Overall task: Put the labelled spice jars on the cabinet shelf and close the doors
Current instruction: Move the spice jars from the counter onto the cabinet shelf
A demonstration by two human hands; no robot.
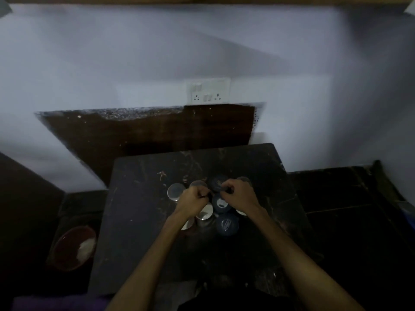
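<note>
Several spice jars stand bunched on a dark table top (143,221), seen from above in dim light. Some have silver lids (175,191) and some dark blue lids (226,223); no labels are readable. My left hand (193,199) is curled over a grey-lidded jar (198,183) at the back of the bunch. My right hand (239,194) is curled too, its fingertips pinching at the edge of a dark-lidded jar (216,182). The two hands nearly meet over the middle of the group. No cabinet shelf or doors can be made out.
A red bowl (74,248) with something white in it sits low at the left of the table. A white wall with a socket plate (208,90) rises behind. A dark counter (348,198) runs to the right.
</note>
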